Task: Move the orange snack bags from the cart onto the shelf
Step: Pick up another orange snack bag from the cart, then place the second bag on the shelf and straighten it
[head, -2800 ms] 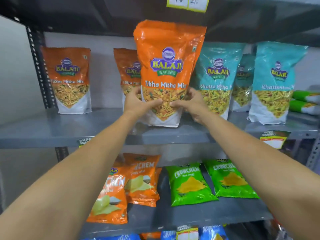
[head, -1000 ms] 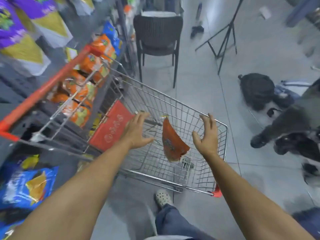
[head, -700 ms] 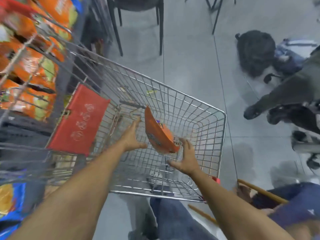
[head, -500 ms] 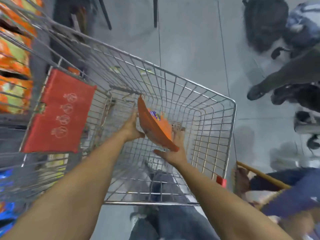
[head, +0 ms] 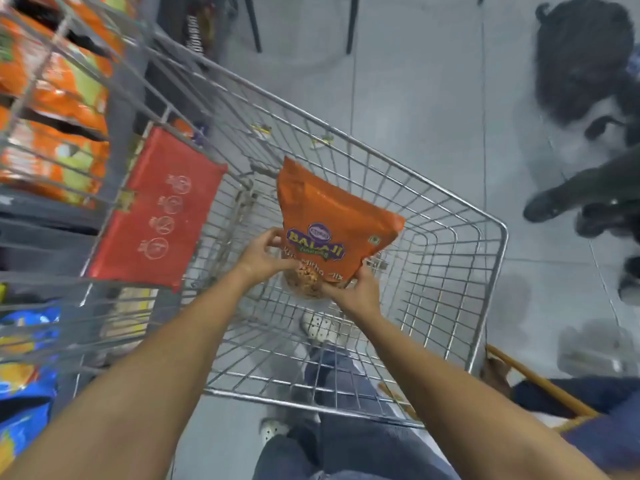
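Observation:
An orange Balaji snack bag (head: 325, 216) is held inside the wire cart (head: 491, 271), its printed face turned up towards me. My left hand (head: 261, 252) grips the bag's lower left edge. My right hand (head: 355, 289) grips its lower right corner from below. Both arms reach down over the cart's near rim. No other bag shows in the basket. The shelf (head: 38, 209) runs along the left edge of view.
The cart's red child-seat flap (head: 156, 209) stands at its left end. Orange and blue snack packs (head: 52, 98) fill the shelf at left. A black backpack (head: 581, 57) and another person's dark shoes (head: 550, 202) lie on the floor at right. Chair legs (head: 349, 26) stand beyond the cart.
Earlier a bag was set on the upper shelf; I then turned to the cart. Both hands closed on the last orange bag, which has turned from edge-on to face up.

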A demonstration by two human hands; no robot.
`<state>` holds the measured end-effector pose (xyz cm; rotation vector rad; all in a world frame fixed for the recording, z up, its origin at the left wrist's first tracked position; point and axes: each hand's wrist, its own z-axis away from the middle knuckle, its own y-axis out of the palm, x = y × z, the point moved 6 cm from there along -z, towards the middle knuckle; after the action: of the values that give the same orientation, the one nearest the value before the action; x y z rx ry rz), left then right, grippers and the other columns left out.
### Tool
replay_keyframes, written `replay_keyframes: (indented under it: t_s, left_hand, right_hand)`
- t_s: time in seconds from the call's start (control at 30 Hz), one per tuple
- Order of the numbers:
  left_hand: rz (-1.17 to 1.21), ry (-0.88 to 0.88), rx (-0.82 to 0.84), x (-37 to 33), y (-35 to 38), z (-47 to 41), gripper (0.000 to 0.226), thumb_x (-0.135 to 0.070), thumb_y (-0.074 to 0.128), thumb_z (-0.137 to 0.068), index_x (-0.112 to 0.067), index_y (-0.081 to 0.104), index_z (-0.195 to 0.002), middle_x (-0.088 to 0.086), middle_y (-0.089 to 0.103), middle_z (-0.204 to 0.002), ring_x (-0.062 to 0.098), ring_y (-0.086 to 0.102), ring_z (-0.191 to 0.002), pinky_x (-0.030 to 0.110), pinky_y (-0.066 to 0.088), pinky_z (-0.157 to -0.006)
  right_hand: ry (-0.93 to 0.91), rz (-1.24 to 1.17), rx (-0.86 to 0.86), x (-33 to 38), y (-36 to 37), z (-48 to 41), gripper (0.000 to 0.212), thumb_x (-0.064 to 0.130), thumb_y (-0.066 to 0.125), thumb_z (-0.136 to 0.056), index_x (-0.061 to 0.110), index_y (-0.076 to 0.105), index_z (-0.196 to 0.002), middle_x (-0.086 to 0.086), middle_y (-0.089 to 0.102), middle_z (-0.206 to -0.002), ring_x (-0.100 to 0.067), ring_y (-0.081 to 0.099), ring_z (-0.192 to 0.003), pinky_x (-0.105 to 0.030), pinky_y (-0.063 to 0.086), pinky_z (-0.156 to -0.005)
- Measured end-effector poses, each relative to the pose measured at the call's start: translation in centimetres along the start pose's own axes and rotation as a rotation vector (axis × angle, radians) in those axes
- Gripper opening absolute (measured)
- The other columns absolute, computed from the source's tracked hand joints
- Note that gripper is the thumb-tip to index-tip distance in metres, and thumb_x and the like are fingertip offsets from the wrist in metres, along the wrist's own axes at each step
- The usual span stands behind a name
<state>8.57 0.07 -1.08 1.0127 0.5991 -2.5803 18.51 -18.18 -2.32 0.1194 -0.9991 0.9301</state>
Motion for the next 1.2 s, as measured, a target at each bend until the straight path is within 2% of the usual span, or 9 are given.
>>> replay_keyframes:
  t_s: [0.07,0.17,0.33,0.57,0.67,0.77,0.97,1.1,1.2]
  left_hand:
    - [0.106,0.032,-0.035,-1.4,-1.9,2.7,0.054,-0.022,0.086,-0.053,-0.031,0.053,-0.095,-0.005,0.06,-0.095,0.019,0.055,-0.097,0.033,0.046,-0.089]
    - [0.227,0.112,-0.136,-4.1,-5.5,6.7,0.067,-0.03,0.083,-0.048,-0.03,0.048,-0.107,0.006,0.058,-0.11,0.017,0.059,-0.094,0.031,0.05,-0.085]
    - [0.261,0.282,-0.27,-7.9,-13.0,13.8,0.08,0.008,0.075,-0.067,-0.043,0.039,-0.116,-0.013,0.052,-0.112,-0.005,0.06,-0.087,0.02,0.051,-0.081]
    - [0.307,0.45,-0.612,-10.1,-21.4,26.8,0.074,0.021,0.072,-0.062,-0.005,0.042,-0.124,-0.006,0.066,-0.094,-0.002,0.064,-0.081,0.016,0.054,-0.073]
    - [0.381,0.528,-0.802,-10.0,-23.8,33.0,0.07,0.012,0.08,-0.058,-0.013,0.047,-0.114,-0.012,0.069,-0.089,0.002,0.064,-0.079,0.022,0.055,-0.074]
    - [0.454,0.626,-0.998,-9.4,-25.1,40.1,0.071,-0.016,0.086,-0.047,-0.024,0.051,-0.108,0.005,0.062,-0.102,0.012,0.062,-0.085,0.037,0.051,-0.085]
    - [0.45,0.786,-1.336,-5.8,-27.1,55.7,0.071,-0.014,0.083,-0.047,-0.025,0.052,-0.11,-0.002,0.065,-0.106,0.015,0.06,-0.096,0.038,0.05,-0.09]
    - [0.419,0.851,-1.488,-1.9,-28.1,66.8,0.068,-0.002,0.082,-0.047,-0.021,0.054,-0.106,-0.019,0.07,-0.095,0.003,0.062,-0.091,0.021,0.052,-0.082]
    - [0.385,0.859,-1.598,1.4,-27.9,74.9,0.077,-0.024,0.092,-0.038,-0.024,0.056,-0.106,-0.018,0.07,-0.096,0.01,0.061,-0.095,0.03,0.051,-0.089]
  right_hand:
    - [-0.058,-0.075,0.074,3.0,0.5,0.8,0.071,0.029,0.09,-0.055,0.023,0.054,-0.116,0.009,0.066,-0.101,-0.008,0.061,-0.092,-0.023,0.05,-0.075]
    - [-0.139,-0.219,0.209,8.2,2.2,1.6,0.081,0.02,0.086,-0.053,0.014,0.05,-0.126,-0.001,0.067,-0.11,-0.013,0.066,-0.098,-0.026,0.057,-0.078]
    - [-0.325,-0.371,0.392,18.0,5.1,4.2,0.067,0.016,0.085,-0.055,0.021,0.055,-0.115,-0.004,0.069,-0.107,-0.018,0.068,-0.095,-0.029,0.06,-0.076]
    - [-0.652,-0.477,0.679,30.9,9.8,11.4,0.055,0.01,0.081,-0.066,0.026,0.059,-0.114,0.007,0.074,-0.104,-0.017,0.069,-0.099,-0.029,0.056,-0.077]
    - [-0.755,-0.508,0.825,35.6,12.0,16.5,0.051,0.01,0.078,-0.068,0.026,0.059,-0.112,0.012,0.074,-0.1,-0.01,0.07,-0.093,-0.024,0.056,-0.074]
    - [-0.844,-0.556,0.954,39.3,14.5,22.5,0.048,0.017,0.078,-0.064,0.018,0.059,-0.108,0.009,0.074,-0.095,-0.011,0.069,-0.086,-0.024,0.055,-0.071]
    - [-0.985,-0.613,1.209,43.2,20.8,37.1,0.042,0.014,0.077,-0.059,0.023,0.06,-0.096,0.012,0.074,-0.085,-0.006,0.067,-0.078,-0.025,0.055,-0.071]
    - [-1.067,-0.648,1.323,43.3,24.6,48.4,0.039,0.021,0.079,-0.059,0.024,0.061,-0.094,0.012,0.073,-0.085,-0.008,0.066,-0.081,-0.026,0.054,-0.073]
    - [-1.107,-0.681,1.377,42.5,26.8,56.4,0.042,0.022,0.08,-0.059,0.023,0.061,-0.096,0.011,0.074,-0.087,-0.01,0.067,-0.083,-0.03,0.054,-0.077]
